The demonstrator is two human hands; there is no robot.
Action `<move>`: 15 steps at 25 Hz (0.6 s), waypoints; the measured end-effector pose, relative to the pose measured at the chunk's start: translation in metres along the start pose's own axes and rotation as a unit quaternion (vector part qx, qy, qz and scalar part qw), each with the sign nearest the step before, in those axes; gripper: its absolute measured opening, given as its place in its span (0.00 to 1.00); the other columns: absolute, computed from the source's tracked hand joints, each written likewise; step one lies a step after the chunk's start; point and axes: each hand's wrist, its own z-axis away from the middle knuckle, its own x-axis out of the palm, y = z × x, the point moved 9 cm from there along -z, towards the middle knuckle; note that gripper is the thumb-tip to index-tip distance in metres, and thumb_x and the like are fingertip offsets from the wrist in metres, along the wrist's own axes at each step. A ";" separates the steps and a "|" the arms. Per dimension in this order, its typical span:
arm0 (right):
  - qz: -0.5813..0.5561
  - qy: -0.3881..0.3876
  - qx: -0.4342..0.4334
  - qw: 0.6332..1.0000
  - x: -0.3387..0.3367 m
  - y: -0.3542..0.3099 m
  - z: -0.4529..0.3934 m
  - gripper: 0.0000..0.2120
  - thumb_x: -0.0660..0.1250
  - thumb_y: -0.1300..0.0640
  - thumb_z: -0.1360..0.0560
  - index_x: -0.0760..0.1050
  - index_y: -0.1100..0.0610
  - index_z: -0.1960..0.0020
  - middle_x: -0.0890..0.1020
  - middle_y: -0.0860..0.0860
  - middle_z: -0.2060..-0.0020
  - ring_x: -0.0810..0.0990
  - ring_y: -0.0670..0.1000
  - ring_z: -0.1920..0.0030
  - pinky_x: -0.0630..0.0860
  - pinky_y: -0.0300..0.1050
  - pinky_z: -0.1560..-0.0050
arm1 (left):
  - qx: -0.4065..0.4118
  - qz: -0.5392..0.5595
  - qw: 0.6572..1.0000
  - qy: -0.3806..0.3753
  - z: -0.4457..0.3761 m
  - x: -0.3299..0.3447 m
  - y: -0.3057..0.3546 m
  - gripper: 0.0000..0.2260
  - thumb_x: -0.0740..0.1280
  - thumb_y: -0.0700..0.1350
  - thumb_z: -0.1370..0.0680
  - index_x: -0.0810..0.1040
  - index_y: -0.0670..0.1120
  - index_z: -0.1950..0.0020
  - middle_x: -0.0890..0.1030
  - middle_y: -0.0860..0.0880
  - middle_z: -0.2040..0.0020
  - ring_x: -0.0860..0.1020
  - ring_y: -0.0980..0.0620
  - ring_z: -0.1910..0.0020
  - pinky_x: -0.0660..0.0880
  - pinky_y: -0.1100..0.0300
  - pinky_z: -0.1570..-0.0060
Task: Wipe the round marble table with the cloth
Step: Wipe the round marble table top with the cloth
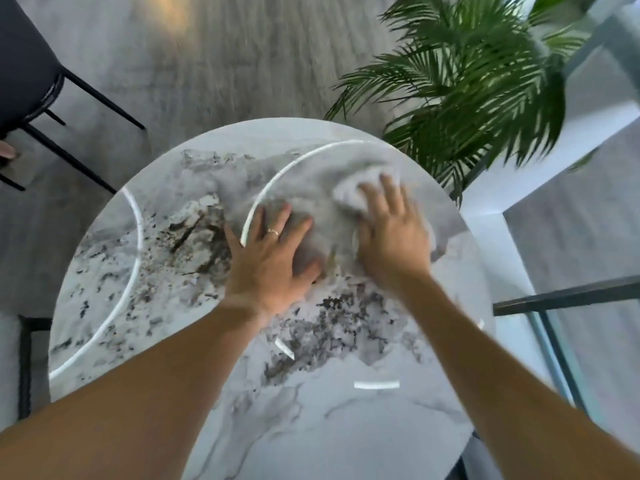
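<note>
In the head view, both hands press flat on the round marble table. The right hand, fingers spread, pins a blurred grey cloth on the table's far side near the palm plant. The left hand, fingers splayed, lies on bare marble just beside it.

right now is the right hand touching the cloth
Touching. The head view shows the right hand spread flat on the cloth, fingers overlapping it with no gap, pressing it onto the marble table.
</note>
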 end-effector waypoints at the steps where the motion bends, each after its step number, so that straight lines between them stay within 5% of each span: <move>1: -0.005 0.008 -0.024 1.000 -0.004 -0.001 0.043 0.24 0.55 0.49 0.21 0.61 0.43 0.25 0.63 0.52 0.21 0.61 0.59 0.22 0.59 0.57 0.24 | 0.005 -0.012 1.000 0.005 0.005 0.002 0.008 0.31 0.49 0.71 0.24 0.58 0.62 0.22 0.54 0.53 0.18 0.49 0.40 0.20 0.47 0.23 0.30; 4: 0.003 -0.033 -0.081 0.996 -0.005 0.016 0.040 0.25 0.56 0.49 0.21 0.60 0.41 0.25 0.63 0.51 0.21 0.62 0.58 0.22 0.61 0.57 0.25 | 0.016 -0.016 1.000 0.006 0.006 0.004 0.015 0.32 0.47 0.72 0.24 0.58 0.62 0.22 0.57 0.52 0.18 0.51 0.39 0.20 0.47 0.23 0.31; 8: -0.007 -0.034 0.014 0.999 -0.020 0.052 -0.047 0.24 0.57 0.52 0.21 0.63 0.49 0.25 0.61 0.55 0.21 0.61 0.61 0.23 0.62 0.57 0.23 | 0.063 -0.017 0.998 0.008 0.030 0.004 0.036 0.30 0.51 0.70 0.24 0.61 0.60 0.23 0.59 0.51 0.19 0.55 0.39 0.21 0.54 0.25 0.31; 11: -0.006 0.006 0.034 0.999 -0.026 0.057 0.034 0.24 0.56 0.51 0.23 0.63 0.45 0.27 0.63 0.54 0.22 0.63 0.62 0.24 0.63 0.59 0.25 | 0.086 -0.018 0.996 0.003 0.060 0.009 0.057 0.29 0.52 0.69 0.23 0.61 0.60 0.23 0.58 0.52 0.19 0.55 0.40 0.21 0.54 0.26 0.31; 15: 0.002 -0.038 -0.023 0.999 -0.027 0.068 0.114 0.24 0.51 0.43 0.22 0.59 0.39 0.26 0.62 0.49 0.21 0.63 0.58 0.23 0.64 0.59 0.26 | 0.099 -0.008 0.995 -0.007 0.084 0.009 0.063 0.31 0.53 0.68 0.23 0.60 0.60 0.22 0.55 0.52 0.18 0.53 0.39 0.20 0.53 0.26 0.30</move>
